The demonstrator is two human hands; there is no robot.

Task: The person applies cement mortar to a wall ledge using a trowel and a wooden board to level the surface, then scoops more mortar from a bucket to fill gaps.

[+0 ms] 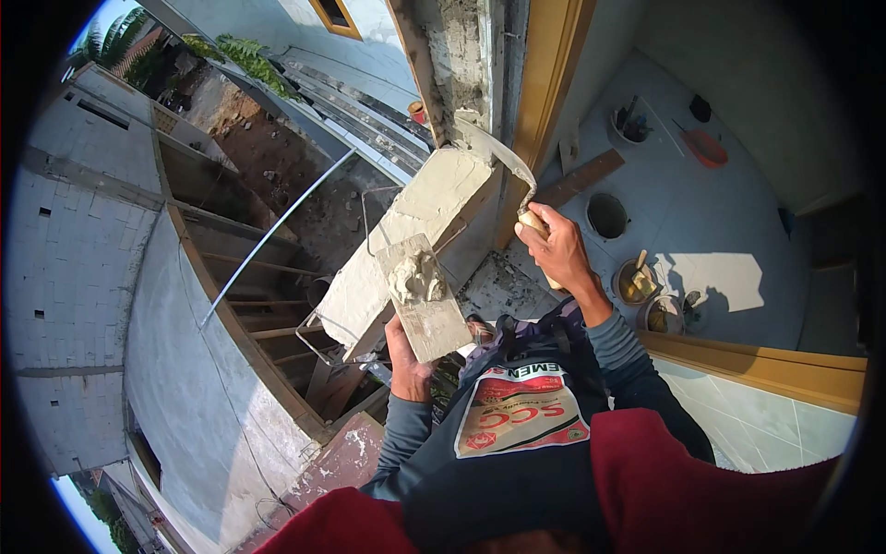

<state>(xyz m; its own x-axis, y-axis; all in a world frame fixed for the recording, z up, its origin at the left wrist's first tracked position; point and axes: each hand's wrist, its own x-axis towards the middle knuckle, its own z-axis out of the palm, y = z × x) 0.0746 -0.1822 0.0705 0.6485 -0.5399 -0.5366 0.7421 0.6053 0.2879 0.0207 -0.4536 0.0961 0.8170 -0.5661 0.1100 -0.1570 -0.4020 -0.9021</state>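
Note:
My right hand is closed round the wooden handle of a pointing trowel. Its blade reaches up to the raw cement strip beside the door frame, just above the end of a plastered ledge. My left hand grips a flat wooden hawk from below, tilted over the ledge's near part. A lump of wet mortar sits on the hawk. The underside of the hawk and part of my left fingers are hidden.
Right of the yellow door frame, a tiled floor holds several buckets, one a dark round bucket, and a red scoop-like pan. A plank lies near the doorway. Left of the ledge, there is a drop past bent metal rods and wooden beams.

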